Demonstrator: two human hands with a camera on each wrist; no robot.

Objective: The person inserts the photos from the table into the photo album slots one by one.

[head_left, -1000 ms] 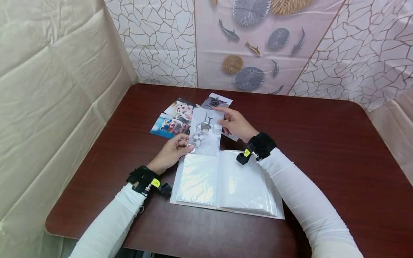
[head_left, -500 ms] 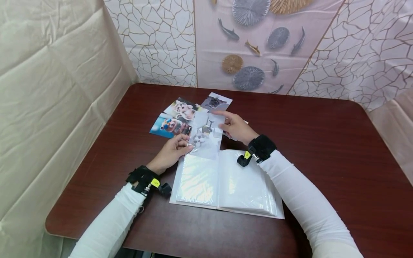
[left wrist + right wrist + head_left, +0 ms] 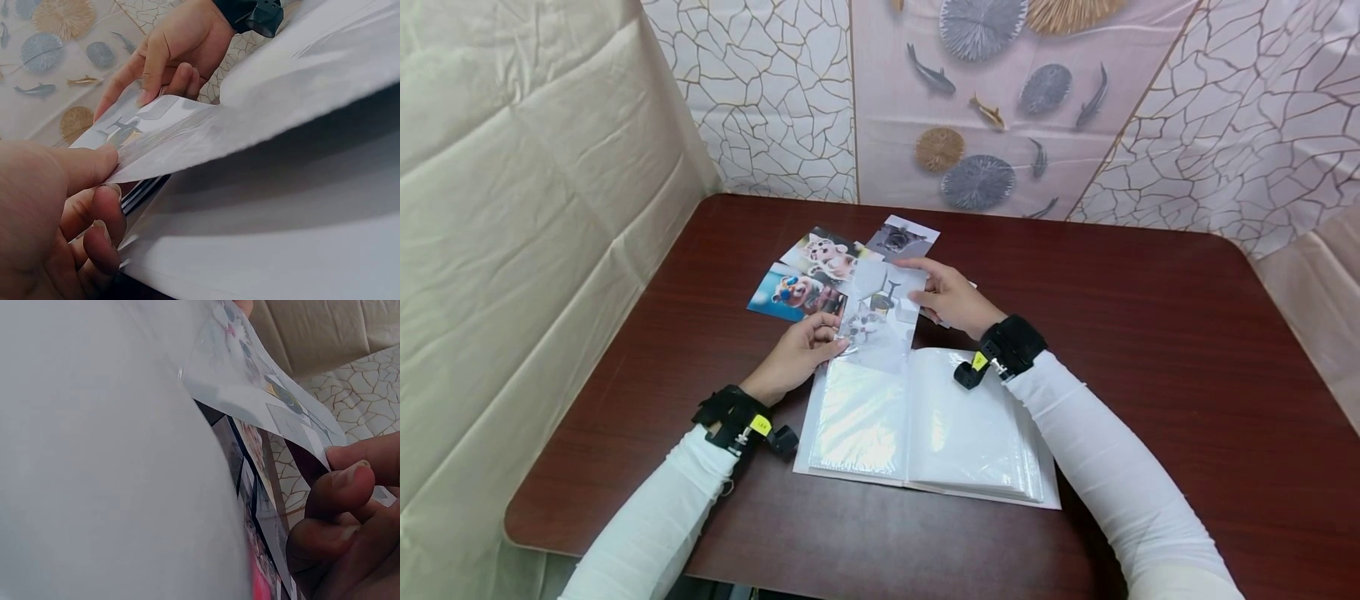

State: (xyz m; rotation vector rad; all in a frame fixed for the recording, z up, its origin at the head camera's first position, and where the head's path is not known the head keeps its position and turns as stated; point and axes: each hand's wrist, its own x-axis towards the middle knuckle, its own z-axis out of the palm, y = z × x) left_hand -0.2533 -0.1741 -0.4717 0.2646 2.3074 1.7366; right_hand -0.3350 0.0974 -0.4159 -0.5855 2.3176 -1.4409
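A white photo album (image 3: pixel 970 425) lies open on the table, its clear pocket pages showing. My left hand (image 3: pixel 801 350) pinches the upper left corner of the left page's plastic pocket (image 3: pixel 181 153) between thumb and finger, lifting its edge. My right hand (image 3: pixel 955 296) grips the right edge of a pale grey photo (image 3: pixel 880 312), thumb on top and index finger stretched along its upper part. The photo's lower end overlaps the pocket's mouth. In the right wrist view the photo (image 3: pixel 262 394) bows upward, with curled fingers (image 3: pixel 340 487) beneath its edge.
Loose photos lie behind the album: a blue one with an animal in goggles (image 3: pixel 793 292), one with a pale cartoon animal (image 3: pixel 820 252), and a grey one (image 3: pixel 904 239). More photo edges show beneath my right hand. The dark red table (image 3: pixel 1120 317) extends to the right.
The grey photo has slid a little toward me, its lower end further over the album pocket. My right hand followed it slightly down; my left hand has kept its place.
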